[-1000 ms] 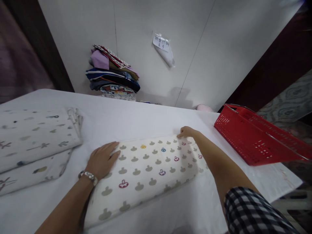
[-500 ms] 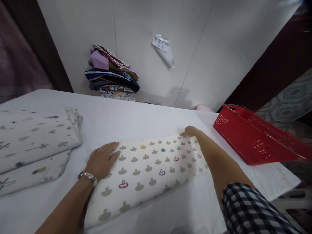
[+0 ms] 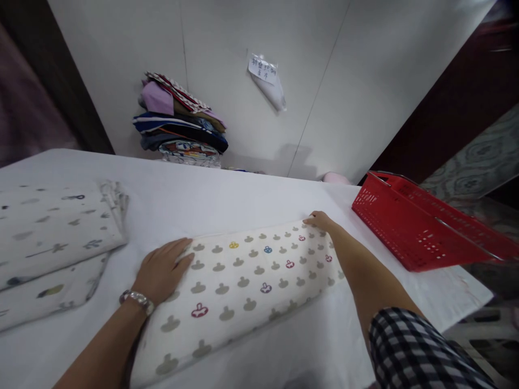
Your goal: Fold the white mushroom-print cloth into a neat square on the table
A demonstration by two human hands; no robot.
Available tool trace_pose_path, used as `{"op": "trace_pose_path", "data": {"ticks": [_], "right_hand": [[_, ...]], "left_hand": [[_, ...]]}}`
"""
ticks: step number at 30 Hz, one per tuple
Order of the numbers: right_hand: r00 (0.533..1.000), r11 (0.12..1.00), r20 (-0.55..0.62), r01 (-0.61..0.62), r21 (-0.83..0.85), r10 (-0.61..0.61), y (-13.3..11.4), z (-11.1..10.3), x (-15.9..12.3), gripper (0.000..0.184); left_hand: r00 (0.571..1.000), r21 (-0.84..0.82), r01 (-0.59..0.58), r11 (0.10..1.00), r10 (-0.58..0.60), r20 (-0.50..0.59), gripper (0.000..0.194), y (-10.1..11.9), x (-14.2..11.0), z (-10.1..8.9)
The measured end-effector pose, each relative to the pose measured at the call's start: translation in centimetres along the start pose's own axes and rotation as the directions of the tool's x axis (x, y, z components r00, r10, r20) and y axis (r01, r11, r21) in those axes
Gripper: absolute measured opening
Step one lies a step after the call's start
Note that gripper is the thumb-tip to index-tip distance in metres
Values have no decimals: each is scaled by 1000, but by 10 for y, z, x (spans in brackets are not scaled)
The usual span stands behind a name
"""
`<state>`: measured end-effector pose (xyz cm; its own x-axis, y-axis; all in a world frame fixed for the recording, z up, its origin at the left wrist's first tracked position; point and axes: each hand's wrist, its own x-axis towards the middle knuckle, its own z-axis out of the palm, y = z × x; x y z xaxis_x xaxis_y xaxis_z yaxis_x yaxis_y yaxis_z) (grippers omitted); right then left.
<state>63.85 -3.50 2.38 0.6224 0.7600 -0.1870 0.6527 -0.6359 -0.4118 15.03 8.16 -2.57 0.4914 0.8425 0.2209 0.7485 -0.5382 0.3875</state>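
A folded cream cloth (image 3: 243,286) printed with grey, red, blue and yellow shapes lies across the white table (image 3: 227,194) in front of me. My left hand (image 3: 162,269) rests flat on its left end, fingers stretched out, a metal bracelet on the wrist. My right hand (image 3: 320,220) reaches to the cloth's far right corner, its fingers curled down onto the edge. A checked sleeve covers my right upper arm.
Folded patterned cloths (image 3: 52,237) lie stacked at the left of the table. A red plastic basket (image 3: 413,227) sits at the right edge. A pile of folded coloured clothes (image 3: 178,127) leans on the white wall, beside a taped paper note (image 3: 263,70).
My right hand has slid a little to the right along the cloth's far edge, towards the corner. The left hand stays flat on the cloth. The view has shifted slightly.
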Motion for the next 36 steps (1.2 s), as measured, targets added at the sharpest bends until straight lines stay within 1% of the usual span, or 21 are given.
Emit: {"op": "trace_pose_path", "data": {"ticks": [4, 7, 11, 14, 16, 18, 21, 25, 26, 28, 30, 32, 34, 36], "right_hand": [[997, 993, -15, -79, 90, 80, 3, 3, -1, 43], [992, 986, -55, -110, 124, 117, 6, 7, -1, 51], [983, 981, -126, -113, 158, 133, 11, 16, -1, 49], [966, 984, -214, -120, 134, 147, 16, 24, -3, 51], [950, 990, -282, -114, 80, 132, 18, 28, -4, 53], [940, 993, -320, -117, 29, 120, 19, 30, -6, 53], [933, 988, -326, -157, 3, 150, 17, 29, -7, 56], [937, 978, -285, -210, -2, 201, 13, 25, -11, 63], [940, 979, -284, -201, -16, 188, 12, 25, -14, 62], [942, 987, -317, -142, -71, 113, 14, 27, -21, 57], [929, 987, -369, -37, -158, -24, 16, 31, -31, 50], [904, 965, -391, 76, -251, -173, 18, 35, -41, 47], [886, 933, -371, 156, -325, -277, 18, 39, -50, 47], [894, 909, -314, 195, -368, -319, 16, 43, -56, 49]], "left_hand": [[1000, -2, 4, 1000, -4, 12, 48, -2, 0, 2], [1000, 0, -3, 1000, 3, 2, 48, -3, 0, 3], [1000, 6, -11, 1000, 11, 1, 47, -2, -1, 2], [1000, 9, -9, 1000, 9, 5, 47, -2, -1, 2], [1000, 8, -6, 1000, 6, 11, 48, -1, -1, 2], [1000, 7, -1, 1000, 1, 16, 48, 0, -1, 1], [1000, 4, 8, 1000, -8, 19, 48, 1, 0, 0], [1000, -1, 0, 1000, 0, 12, 46, 2, 0, -1], [1000, -1, 1, 1000, -1, 11, 46, 2, 0, -2], [1000, -2, 5, 1000, -5, 13, 45, 3, 0, -3], [1000, -10, 3, 1000, -2, 14, 44, 4, 0, -4], [1000, -21, 0, 1000, 0, 10, 43, 5, 0, -5], [1000, -28, 7, 1000, -6, 11, 42, 5, 0, -6], [1000, -24, 23, 999, -23, 16, 43, 6, 0, -6]]}}
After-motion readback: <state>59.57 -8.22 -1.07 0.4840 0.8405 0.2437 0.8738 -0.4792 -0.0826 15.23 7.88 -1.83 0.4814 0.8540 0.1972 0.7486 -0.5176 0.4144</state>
